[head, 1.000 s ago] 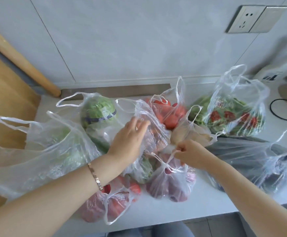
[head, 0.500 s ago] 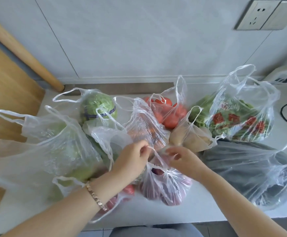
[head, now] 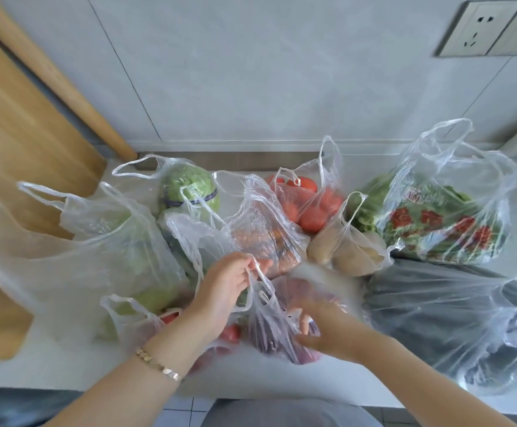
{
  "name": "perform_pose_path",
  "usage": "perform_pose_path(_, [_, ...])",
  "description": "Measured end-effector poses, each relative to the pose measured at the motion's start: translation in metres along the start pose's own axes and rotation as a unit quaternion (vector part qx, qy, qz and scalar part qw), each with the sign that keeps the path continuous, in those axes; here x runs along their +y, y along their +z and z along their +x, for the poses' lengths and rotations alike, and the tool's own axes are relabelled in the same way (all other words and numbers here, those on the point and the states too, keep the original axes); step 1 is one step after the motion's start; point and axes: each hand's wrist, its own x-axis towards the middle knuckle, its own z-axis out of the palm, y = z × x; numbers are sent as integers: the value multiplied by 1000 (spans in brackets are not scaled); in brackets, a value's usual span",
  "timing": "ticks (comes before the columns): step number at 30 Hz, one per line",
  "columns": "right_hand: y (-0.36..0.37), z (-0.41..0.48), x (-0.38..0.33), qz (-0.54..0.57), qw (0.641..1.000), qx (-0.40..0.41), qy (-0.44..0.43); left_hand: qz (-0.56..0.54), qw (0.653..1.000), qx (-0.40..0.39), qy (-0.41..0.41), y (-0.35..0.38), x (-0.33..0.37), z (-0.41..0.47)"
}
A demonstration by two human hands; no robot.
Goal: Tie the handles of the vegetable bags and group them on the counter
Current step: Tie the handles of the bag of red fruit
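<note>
Thin, clear plastic film, crinkled and faintly glossy, on the purple-vegetable bag; same wrinkled film on the tomato bag, potato bag and red-printed greens bag. Smooth, matt, pale grey on the surface. Matt, light grey panels with fine seams on the wall. Light wood with visible grain, satin finish, on the board. Shiny gold-coloured metal links on the bracelet. Smooth pale plastic on the socket plate.

Readable text: none | printed bag, right of frame, is showing red characters and a small logo, both too blurred.
</note>
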Motion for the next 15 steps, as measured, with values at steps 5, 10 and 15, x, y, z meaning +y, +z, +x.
perform_pose_path(5, [16,4,12,-119,993,21,5,48,998,-35,2,4,-11,-2])
perform_pose_path(10, [17,4,19,-77,995,63,-27,87,996,-7,16,4,-14,0])
perform_pose_path(15, [-22,-21,10,267,925,259,-79,48,998,18,18,-1,-17,1])
